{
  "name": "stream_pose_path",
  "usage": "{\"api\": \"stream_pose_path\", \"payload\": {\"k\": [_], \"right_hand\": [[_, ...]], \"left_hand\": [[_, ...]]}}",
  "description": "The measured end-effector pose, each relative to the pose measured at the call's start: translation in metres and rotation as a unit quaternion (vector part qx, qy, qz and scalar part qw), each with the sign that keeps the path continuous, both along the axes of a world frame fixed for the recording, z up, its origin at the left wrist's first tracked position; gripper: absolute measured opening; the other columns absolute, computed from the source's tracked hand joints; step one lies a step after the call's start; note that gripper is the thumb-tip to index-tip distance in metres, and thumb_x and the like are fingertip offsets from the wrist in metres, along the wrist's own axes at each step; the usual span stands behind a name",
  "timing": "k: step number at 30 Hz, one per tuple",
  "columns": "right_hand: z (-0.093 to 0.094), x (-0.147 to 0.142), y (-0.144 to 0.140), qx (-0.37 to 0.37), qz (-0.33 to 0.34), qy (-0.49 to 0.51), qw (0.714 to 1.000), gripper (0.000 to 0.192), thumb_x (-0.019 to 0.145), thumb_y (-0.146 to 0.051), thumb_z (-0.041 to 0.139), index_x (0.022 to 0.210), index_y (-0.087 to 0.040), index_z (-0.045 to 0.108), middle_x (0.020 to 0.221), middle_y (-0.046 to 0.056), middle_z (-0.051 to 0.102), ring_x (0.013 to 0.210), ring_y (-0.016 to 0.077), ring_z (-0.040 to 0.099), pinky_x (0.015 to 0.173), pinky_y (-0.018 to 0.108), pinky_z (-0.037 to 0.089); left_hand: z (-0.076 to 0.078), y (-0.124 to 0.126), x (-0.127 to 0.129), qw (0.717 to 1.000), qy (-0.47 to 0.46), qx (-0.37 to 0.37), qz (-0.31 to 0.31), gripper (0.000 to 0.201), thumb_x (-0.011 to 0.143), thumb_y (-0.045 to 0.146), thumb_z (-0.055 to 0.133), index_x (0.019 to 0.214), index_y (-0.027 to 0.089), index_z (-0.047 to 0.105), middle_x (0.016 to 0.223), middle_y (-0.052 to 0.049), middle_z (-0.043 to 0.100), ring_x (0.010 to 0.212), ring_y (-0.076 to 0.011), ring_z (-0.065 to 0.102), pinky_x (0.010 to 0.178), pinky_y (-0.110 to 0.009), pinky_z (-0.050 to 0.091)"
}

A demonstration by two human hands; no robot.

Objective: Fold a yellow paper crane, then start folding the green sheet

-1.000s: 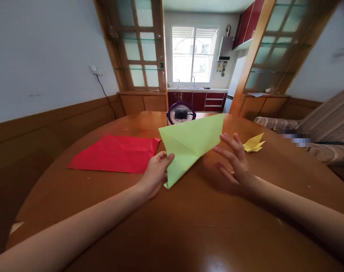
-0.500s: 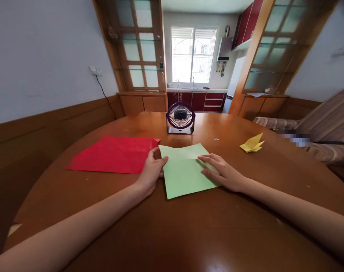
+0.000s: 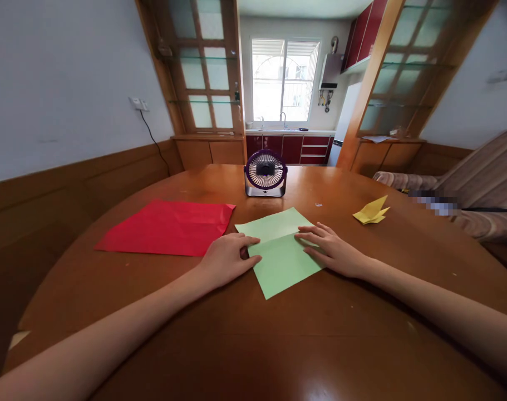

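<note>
A light green sheet of paper (image 3: 280,264) lies on the table in front of me, with a crease running across it below its upper edge. My left hand (image 3: 228,257) rests at the sheet's left side, index finger and thumb apart on its surface. On the right part of the sheet, my right hand (image 3: 332,250) lies with its fingers stretched out and spread. Just left of my left hand is a larger red sheet (image 3: 165,227). A folded yellow paper piece (image 3: 371,213) with pointed tips stands to the right, beyond my right hand.
The brown wooden table (image 3: 220,345) has a curved edge. A small purple fan (image 3: 265,170) stands on it behind the green sheet. A small pale scrap (image 3: 318,204) lies right of the fan. A striped sofa (image 3: 482,178) is at the far right.
My left hand has let go of the green sheet's left edge and now lies on top of it. The sheet has turned slightly and lies flatter. My right hand has shifted slightly right.
</note>
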State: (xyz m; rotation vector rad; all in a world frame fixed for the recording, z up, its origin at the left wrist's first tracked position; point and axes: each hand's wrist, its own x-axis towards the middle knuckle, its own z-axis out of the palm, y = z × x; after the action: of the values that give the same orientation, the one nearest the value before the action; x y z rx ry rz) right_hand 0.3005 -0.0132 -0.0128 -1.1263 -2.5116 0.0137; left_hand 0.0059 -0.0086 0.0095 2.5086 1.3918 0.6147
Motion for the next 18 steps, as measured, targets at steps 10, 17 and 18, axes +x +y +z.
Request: {"api": "stream_pose_path", "payload": {"k": [10, 17, 18], "right_hand": [[-0.001, 0.005, 0.004, -0.062, 0.086, 0.053, 0.993, 0.034, 0.099, -0.025, 0.038, 0.128, -0.024, 0.057, 0.134, 0.01, 0.055, 0.124, 0.0225, 0.051, 0.106, 0.046, 0.042], [0.004, 0.007, 0.005, -0.081, 0.115, 0.094, 0.986, 0.031, 0.098, -0.025, 0.044, 0.124, -0.024, 0.06, 0.135, 0.01, 0.053, 0.126, 0.0216, 0.049, 0.106, 0.045, 0.041], [0.005, 0.007, 0.004, -0.09, 0.117, 0.104, 0.984, 0.03, 0.097, -0.026, 0.045, 0.123, -0.024, 0.06, 0.134, 0.01, 0.053, 0.125, 0.0213, 0.05, 0.104, 0.044, 0.043]], "left_hand": [[-0.006, 0.005, -0.012, 0.974, 0.024, -0.084, -0.211, 0.083, 0.073, 0.06, 0.069, 0.144, 0.031, 0.037, 0.154, -0.006, 0.031, 0.142, -0.0317, 0.024, 0.112, -0.049, 0.029], [-0.01, 0.012, -0.013, 0.973, 0.009, -0.025, -0.231, 0.069, 0.078, 0.058, 0.066, 0.138, 0.027, 0.049, 0.14, -0.008, 0.051, 0.129, -0.0266, 0.046, 0.107, -0.042, 0.036], [-0.011, 0.014, -0.013, 0.971, 0.014, -0.001, -0.24, 0.064, 0.08, 0.058, 0.065, 0.134, 0.027, 0.053, 0.138, -0.008, 0.054, 0.126, -0.0261, 0.049, 0.106, -0.041, 0.038]]}}
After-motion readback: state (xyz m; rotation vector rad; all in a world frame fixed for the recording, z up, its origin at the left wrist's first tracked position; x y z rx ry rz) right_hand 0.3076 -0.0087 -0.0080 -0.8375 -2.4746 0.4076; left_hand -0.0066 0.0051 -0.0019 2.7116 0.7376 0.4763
